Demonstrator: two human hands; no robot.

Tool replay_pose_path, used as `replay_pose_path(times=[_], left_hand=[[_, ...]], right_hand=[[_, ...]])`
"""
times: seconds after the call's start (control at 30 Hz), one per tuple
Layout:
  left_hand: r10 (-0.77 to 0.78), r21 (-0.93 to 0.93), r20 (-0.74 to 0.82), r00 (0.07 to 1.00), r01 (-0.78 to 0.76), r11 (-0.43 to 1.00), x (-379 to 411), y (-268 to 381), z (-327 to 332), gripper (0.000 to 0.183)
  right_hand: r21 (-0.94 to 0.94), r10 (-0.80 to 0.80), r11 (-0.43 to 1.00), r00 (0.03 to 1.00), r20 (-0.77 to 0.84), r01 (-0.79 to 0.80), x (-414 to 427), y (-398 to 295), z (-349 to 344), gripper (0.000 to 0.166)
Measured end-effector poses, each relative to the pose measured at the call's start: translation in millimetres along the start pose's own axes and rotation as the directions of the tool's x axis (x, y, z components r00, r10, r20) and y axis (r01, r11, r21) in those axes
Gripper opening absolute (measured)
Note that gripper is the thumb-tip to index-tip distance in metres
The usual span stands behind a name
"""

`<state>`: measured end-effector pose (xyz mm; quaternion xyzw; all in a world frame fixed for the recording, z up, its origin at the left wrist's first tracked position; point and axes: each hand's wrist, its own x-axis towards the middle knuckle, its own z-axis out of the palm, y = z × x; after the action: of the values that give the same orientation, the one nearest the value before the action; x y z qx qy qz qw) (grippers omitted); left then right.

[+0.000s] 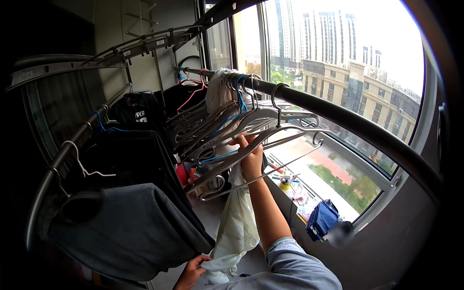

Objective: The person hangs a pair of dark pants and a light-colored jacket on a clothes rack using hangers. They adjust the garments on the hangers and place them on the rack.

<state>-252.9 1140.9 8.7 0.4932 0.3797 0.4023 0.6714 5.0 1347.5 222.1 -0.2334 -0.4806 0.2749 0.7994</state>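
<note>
My right hand (252, 156) reaches up among grey plastic clothes hangers (253, 114) on a dark metal rail, its fingers closed around part of one. The front hanger (232, 159) crosses before these fingers, partly hiding the grip. Below, a pale yellow-green garment (237, 221) hangs down behind the right wrist and forearm; its upper end is hidden. My left hand (194, 272), low in the picture, pinches the lower part of this garment between thumb and fingers.
On the left, dark clothes (145, 217) hang from a second rail (78, 134). A thin plastic bag (221, 87) drapes over hangers at the centre. The windowsill at right bears a yellow tape roll (285, 185), small tools and a dark blue bag (322, 219). Folding rack arms (145, 45) span overhead.
</note>
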Motion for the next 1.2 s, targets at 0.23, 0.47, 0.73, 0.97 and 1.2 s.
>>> replay_pose_path(times=[0.23,0.47,0.73,0.97,1.2], left_hand=[[0.021,-0.044,-0.006,1.000,-0.021,0.999,-3.7,2.2,1.5,0.035],[0.025,-0.024,-0.033,0.999,-0.026,0.999,-4.0,1.8,4.6,0.033],[0.067,-0.105,-0.098,0.993,-0.077,0.991,-2.5,-6.1,0.7,0.035],[0.014,-0.115,-0.190,0.982,-0.036,0.993,-10.7,16.4,17.4,0.037],[-0.053,-0.111,-0.102,0.993,0.042,0.993,-8.1,19.5,11.0,0.036]], right_hand=[[-0.166,0.082,0.984,0.995,0.053,-0.072,15.8,-8.9,-2.3,0.023],[-0.222,0.098,0.971,0.995,0.020,-0.091,-1.2,-3.1,-9.4,0.025],[0.034,0.010,0.999,0.997,-0.077,-0.008,-0.6,0.2,3.1,0.009],[0.111,0.039,0.993,0.999,0.008,-0.039,0.2,1.3,-2.5,0.008],[-0.090,-0.163,0.983,0.985,-0.050,0.158,6.7,8.8,-10.7,0.007]])
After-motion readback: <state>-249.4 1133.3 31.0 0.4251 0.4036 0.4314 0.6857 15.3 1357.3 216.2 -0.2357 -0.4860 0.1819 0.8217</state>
